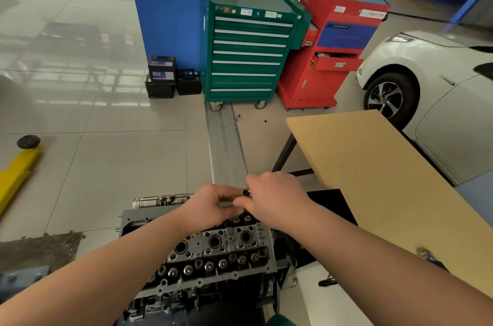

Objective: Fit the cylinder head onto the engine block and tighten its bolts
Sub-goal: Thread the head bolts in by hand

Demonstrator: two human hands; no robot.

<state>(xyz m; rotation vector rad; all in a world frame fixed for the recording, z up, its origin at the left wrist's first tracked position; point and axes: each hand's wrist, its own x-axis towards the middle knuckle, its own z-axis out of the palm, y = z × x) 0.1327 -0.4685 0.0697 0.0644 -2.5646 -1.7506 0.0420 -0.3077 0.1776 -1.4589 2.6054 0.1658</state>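
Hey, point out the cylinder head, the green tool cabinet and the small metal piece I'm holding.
cylinder head (213, 253): head view, on its top face.
green tool cabinet (246, 59): head view, on its drawer fronts.
small metal piece (245, 193): head view, on its round open end, between both hands.

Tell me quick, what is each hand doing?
Left hand: fingers curled, touching the small metal piece.
Right hand: pinching the same small metal piece above the engine.

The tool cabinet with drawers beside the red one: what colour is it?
Green tool cabinet, head view.
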